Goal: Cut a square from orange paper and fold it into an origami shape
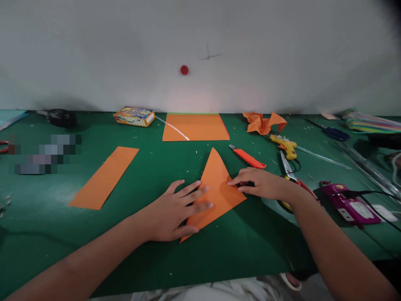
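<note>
The folded orange paper sheet, roughly triangular (219, 194), lies on the green desk (140, 267), its peak pointing toward 12 o'clock. The person's left hand (178, 209) is open, fingers spread across the paper's left side. The right hand (261, 183) has its fingertips at the right edge, its fingers partly bent; whether they pinch the edge cannot be told. From the paper, a flat orange paper strip (105, 177) rests at 9 o'clock, a small yellow-orange printed box (134, 116) at 10, and a stack of orange sheets (197, 128) near 12. An orange-handled cutter (249, 158) sits near 1 o'clock, with crumpled orange paper (261, 123) farther out. A yellow glue gun (290, 148) is at 2 o'clock; red-and-yellow-handled scissors (287, 166), partly hidden behind the right arm, and a purple power strip (351, 203) lie toward 3.
</note>
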A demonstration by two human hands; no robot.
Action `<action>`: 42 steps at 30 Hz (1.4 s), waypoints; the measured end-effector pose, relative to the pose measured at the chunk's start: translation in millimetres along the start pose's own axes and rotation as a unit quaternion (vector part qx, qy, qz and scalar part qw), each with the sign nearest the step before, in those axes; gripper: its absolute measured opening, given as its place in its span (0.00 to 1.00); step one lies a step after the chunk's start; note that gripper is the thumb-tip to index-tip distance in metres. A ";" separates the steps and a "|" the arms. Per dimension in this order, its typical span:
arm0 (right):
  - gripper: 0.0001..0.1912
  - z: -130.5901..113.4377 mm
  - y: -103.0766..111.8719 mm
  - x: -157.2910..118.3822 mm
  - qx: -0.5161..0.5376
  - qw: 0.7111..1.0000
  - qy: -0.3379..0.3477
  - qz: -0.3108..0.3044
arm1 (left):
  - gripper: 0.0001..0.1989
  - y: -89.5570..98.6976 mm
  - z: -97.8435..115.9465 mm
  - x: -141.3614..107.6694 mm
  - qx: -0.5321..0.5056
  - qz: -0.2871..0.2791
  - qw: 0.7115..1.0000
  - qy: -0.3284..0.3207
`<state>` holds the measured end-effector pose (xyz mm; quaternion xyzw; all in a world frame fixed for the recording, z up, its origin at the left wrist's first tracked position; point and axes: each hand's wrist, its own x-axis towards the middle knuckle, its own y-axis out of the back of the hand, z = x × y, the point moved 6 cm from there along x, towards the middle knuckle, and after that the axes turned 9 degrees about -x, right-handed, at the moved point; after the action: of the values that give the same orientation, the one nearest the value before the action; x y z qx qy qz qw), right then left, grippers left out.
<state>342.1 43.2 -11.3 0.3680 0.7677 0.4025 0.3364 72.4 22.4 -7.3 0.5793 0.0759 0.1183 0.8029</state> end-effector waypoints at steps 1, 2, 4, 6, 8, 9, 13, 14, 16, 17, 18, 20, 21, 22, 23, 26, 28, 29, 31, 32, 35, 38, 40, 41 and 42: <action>0.22 -0.5 0.5 -0.1 0.002 1.000 0.001 0.004 | 0.30 0.3 0.2 0.1 0.000 0.003 1.000 0.000; 0.22 -1.0 0.8 -0.2 0.004 1.000 0.001 0.007 | 0.30 0.6 0.3 0.2 0.000 0.006 1.000 0.000; 0.22 -1.3 0.9 -0.3 0.009 1.000 -0.001 0.009 | 0.30 0.8 0.6 0.3 0.003 0.009 1.000 0.000; 0.22 -1.1 0.6 -0.2 0.010 1.000 -0.002 0.010 | 0.30 0.4 1.0 0.4 0.009 0.008 1.000 0.001; 0.21 -0.4 0.0 0.2 0.008 1.000 -0.001 0.008 | 0.30 -0.3 1.5 0.5 0.017 0.007 1.000 0.001; 0.21 0.0 -0.3 0.4 0.007 1.000 -0.001 0.006 | 0.30 -0.5 1.8 0.5 0.021 0.006 1.000 0.002; 0.22 -0.6 -0.3 0.9 0.005 1.000 -0.002 -0.001 | 0.30 -1.1 2.5 0.4 0.026 0.009 1.000 0.002; 0.22 -1.4 0.0 0.9 0.003 1.000 -0.002 -0.001 | 0.30 -1.1 2.5 0.4 0.024 0.010 1.000 0.001; 0.22 -3.0 0.4 0.8 0.002 1.000 -0.001 -0.001 | 0.31 -1.2 2.3 0.4 0.018 0.011 1.000 -0.004; 0.21 -3.5 0.5 0.8 0.002 1.000 0.000 -0.001 | 0.31 -1.2 2.2 0.6 0.014 0.010 1.000 -0.006; 0.21 -3.7 0.5 0.8 0.003 1.000 -0.001 0.000 | 0.31 -1.4 1.9 0.7 0.011 0.007 1.000 -0.006; 0.21 -3.5 0.3 1.0 0.007 1.000 -0.002 0.003 | 0.32 -2.0 1.2 1.1 0.008 -0.003 1.000 -0.006; 0.21 -3.2 0.1 1.2 0.007 1.000 -0.004 0.004 | 0.32 -2.2 0.9 1.2 0.007 -0.008 1.000 -0.006; 0.21 -3.1 0.0 1.4 0.005 1.000 -0.006 0.006 | 0.33 -2.3 0.8 1.3 0.007 -0.013 1.000 -0.007; 0.21 -3.4 -0.1 1.8 0.003 1.000 -0.008 0.007 | 0.32 -2.3 0.9 1.3 0.005 -0.016 1.000 -0.008; 0.21 -7.2 0.6 2.8 -0.012 1.000 -0.015 0.021 | 0.32 -0.4 1.7 1.2 0.000 -0.012 1.000 -0.013; 0.19 -12.1 1.3 3.3 -0.026 0.999 -0.025 0.039 | 0.32 0.4 2.3 1.1 -0.001 -0.010 1.000 -0.015; 0.19 -14.9 1.3 3.4 -0.033 0.998 -0.032 0.047 | 0.32 0.5 2.4 1.1 0.000 -0.011 1.000 -0.016; 0.18 -20.7 0.4 3.9 -0.048 0.996 -0.044 0.058 | 0.33 0.7 2.6 1.2 0.003 -0.012 1.000 -0.015; 0.18 -23.6 -0.3 4.2 -0.058 0.995 -0.047 0.062 | 0.33 0.9 2.6 1.4 0.005 -0.011 1.000 -0.014; 0.18 -31.4 -1.3 5.7 -0.099 0.992 -0.039 0.071 | 0.33 1.7 2.5 1.8 0.007 -0.007 1.000 -0.011; 0.19 -38.2 -1.5 7.6 -0.130 0.988 -0.018 0.080 | 0.33 0.6 2.2 1.5 0.006 -0.019 1.000 -0.003; 0.19 -43.8 -3.1 9.5 -0.136 0.987 -0.007 0.085 | 0.33 0.7 2.3 0.9 0.002 -0.019 1.000 -0.002; 0.19 -47.7 -4.7 10.9 -0.136 0.987 0.000 0.087 | 0.32 1.2 2.3 0.7 -0.001 -0.016 1.000 -0.002; 0.20 -52.7 -7.0 12.6 -0.136 0.987 0.010 0.088 | 0.32 1.7 2.3 0.5 -0.005 -0.014 1.000 -0.002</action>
<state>290.9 31.4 3.5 0.3810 0.6736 0.5350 0.3389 73.3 21.0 -5.0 0.5744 0.0818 0.1062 0.8075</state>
